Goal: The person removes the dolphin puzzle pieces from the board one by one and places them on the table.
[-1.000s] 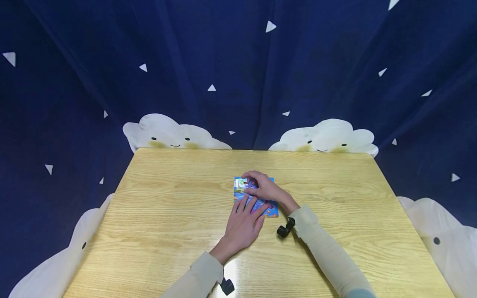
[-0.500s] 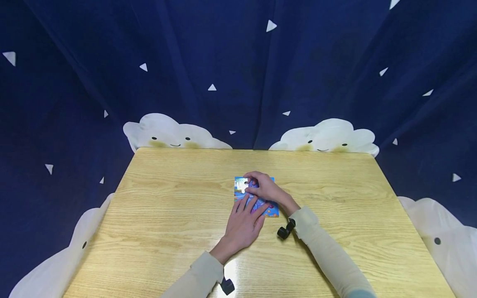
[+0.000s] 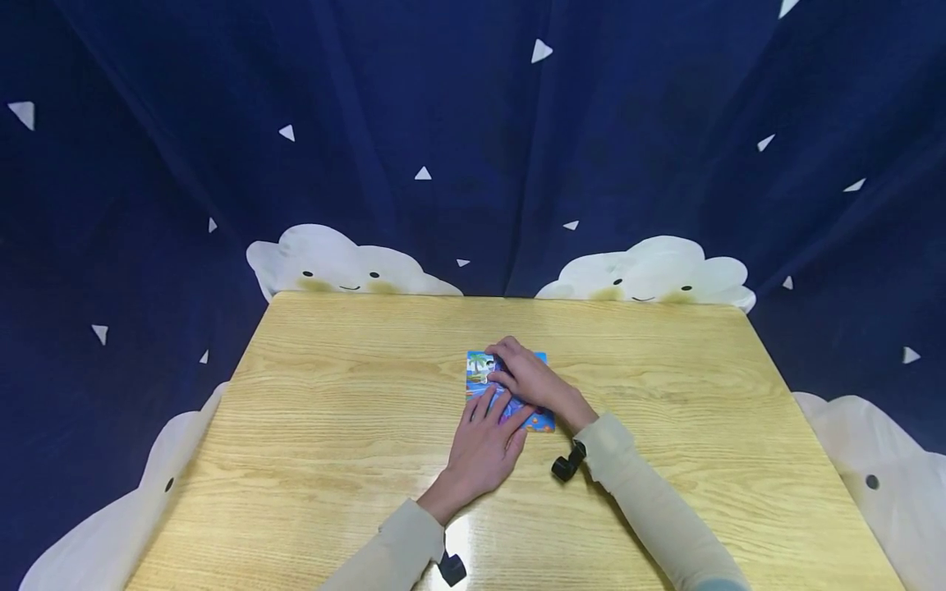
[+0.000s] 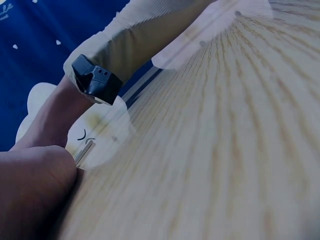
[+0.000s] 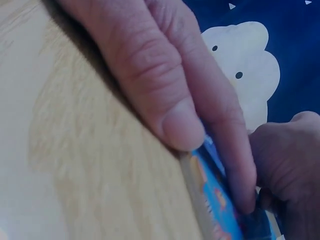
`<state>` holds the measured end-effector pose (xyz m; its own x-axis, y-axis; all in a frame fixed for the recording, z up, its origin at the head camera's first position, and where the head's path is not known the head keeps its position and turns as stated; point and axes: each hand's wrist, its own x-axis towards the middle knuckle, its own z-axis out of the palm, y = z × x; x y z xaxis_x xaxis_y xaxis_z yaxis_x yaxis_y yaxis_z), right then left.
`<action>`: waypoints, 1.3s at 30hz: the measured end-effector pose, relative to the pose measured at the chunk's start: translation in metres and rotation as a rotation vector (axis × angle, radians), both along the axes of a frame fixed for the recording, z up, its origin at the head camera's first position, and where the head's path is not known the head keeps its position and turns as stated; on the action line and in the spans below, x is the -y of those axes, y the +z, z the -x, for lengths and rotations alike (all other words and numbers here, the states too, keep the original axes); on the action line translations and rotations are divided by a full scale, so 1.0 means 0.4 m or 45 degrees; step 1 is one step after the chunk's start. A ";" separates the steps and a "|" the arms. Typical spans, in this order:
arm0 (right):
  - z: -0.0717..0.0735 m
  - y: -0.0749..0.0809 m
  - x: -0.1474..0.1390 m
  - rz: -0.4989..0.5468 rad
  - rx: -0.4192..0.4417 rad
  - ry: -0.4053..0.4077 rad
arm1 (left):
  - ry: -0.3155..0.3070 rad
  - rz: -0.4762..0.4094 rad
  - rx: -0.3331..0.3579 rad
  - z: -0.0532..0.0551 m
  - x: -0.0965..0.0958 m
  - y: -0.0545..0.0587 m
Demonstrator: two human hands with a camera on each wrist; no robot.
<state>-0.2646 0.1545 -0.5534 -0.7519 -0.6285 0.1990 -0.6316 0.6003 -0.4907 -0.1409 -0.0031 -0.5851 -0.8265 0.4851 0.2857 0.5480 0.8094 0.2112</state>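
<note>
Left hand (image 3: 484,447): fingers straight and spread, resting on the picture board (image 3: 480,369), gripping nothing.
Right hand (image 3: 528,376): fingers bent over its far part; whether they pinch anything is hidden.
Board's place: flat on the wooden table (image 3: 332,410), around mid-width.
Beyond: dark blue curtain (image 3: 443,98).

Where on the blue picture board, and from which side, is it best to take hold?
Probably at the far-left corner, coming from the left. The picture board lies flat on the table, and the right wrist view shows its edge has some thickness. That corner looks uncovered, while the left hand lies over the near part and the right hand over the far-right part.
</note>
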 end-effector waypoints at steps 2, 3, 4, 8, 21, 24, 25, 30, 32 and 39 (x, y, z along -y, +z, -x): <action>0.001 -0.004 -0.002 0.025 -0.003 0.008 | 0.004 0.002 0.011 0.000 0.000 0.000; 0.002 -0.006 -0.003 0.036 -0.002 0.011 | 0.005 0.004 0.018 0.000 -0.001 0.000; 0.002 -0.008 -0.004 0.046 0.003 0.015 | 0.007 0.006 0.026 0.001 -0.001 0.000; 0.008 -0.013 -0.009 0.067 0.029 0.025 | 0.012 0.016 0.038 0.003 -0.002 -0.002; 0.040 -0.022 -0.019 0.165 -0.069 0.029 | 0.019 -0.021 0.020 -0.001 -0.001 0.007; 0.044 -0.023 -0.025 0.196 -0.061 0.039 | 0.018 -0.022 0.044 -0.001 -0.003 0.005; 0.045 -0.025 -0.028 0.209 -0.058 0.038 | 0.017 -0.023 0.052 -0.001 -0.004 0.004; 0.056 -0.025 -0.050 0.296 -0.056 0.015 | 0.008 -0.031 0.062 0.000 -0.006 -0.002; 0.060 -0.021 -0.064 0.336 -0.058 0.007 | 0.010 -0.030 0.060 0.000 -0.006 -0.003; 0.081 -0.005 -0.131 0.379 -0.071 -0.047 | 0.019 -0.002 0.067 0.005 -0.001 -0.006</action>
<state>-0.2972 0.2067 -0.5553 -0.7560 -0.5086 0.4120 -0.6428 0.4584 -0.6137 -0.1427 -0.0028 -0.5873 -0.8475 0.4723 0.2422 0.5240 0.8171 0.2404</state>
